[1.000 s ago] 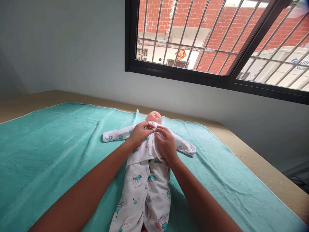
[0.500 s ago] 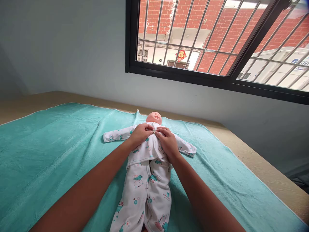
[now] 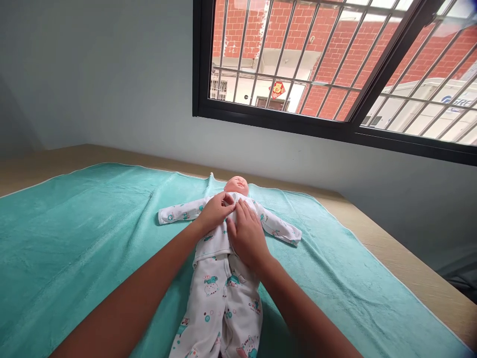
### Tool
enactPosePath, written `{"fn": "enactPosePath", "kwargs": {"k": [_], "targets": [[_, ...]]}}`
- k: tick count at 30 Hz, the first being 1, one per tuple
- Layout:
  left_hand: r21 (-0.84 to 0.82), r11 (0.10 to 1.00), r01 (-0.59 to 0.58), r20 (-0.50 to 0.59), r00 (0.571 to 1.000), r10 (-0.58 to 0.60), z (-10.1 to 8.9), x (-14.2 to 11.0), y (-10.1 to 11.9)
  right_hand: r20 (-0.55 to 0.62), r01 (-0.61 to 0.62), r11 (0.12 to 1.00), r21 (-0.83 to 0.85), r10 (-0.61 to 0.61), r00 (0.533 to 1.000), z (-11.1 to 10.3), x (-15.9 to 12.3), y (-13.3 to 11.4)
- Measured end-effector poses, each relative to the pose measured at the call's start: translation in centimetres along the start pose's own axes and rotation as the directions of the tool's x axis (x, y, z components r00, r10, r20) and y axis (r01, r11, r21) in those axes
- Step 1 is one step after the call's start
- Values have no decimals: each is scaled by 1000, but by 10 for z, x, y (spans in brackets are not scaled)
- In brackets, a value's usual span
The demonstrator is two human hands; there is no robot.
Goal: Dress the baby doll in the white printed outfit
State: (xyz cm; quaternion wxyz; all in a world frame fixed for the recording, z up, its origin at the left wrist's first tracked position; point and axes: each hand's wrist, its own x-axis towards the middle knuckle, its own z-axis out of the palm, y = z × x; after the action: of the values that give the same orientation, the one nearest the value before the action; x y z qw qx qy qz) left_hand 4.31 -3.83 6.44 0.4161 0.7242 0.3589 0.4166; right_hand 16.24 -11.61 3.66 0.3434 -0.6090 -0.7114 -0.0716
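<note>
A baby doll lies on its back on a teal blanket, dressed in a white printed top and matching trousers. My left hand rests on the doll's upper chest, fingers curled and pinching the top's fabric near the collar. My right hand lies flat on the doll's chest and belly with fingers stretched toward the neck. Both sleeves are spread out sideways.
The blanket covers a wooden platform whose bare edge runs along the right and back. A grey wall stands behind. Above it is a black-framed barred window with a brick building outside.
My right hand has let go of the collar area and flattened over the doll's chest, sliding slightly down and left. The left hand stays near the collar. The view tilted slightly.
</note>
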Motion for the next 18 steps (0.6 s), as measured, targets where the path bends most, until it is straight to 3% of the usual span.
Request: {"fn": "enactPosePath", "kwargs": {"k": [6,9,13,18], "targets": [[46,996,-71,-65,995,74,4,-12,-9,88,63,993,-97,-55,995,-7,-37,-5],[73,987,-141,-25,989,143,2,-29,-10,94,69,994,-81,-61,994,-11,-46,-3],[69,984,-164,32,986,162,-1,-48,-12,77,46,999,3,-46,996,-11,-49,0],[133,981,-139,62,989,132,-1,-53,-13,-17,-22,985,174,26,1000,-10,-48,4]]}}
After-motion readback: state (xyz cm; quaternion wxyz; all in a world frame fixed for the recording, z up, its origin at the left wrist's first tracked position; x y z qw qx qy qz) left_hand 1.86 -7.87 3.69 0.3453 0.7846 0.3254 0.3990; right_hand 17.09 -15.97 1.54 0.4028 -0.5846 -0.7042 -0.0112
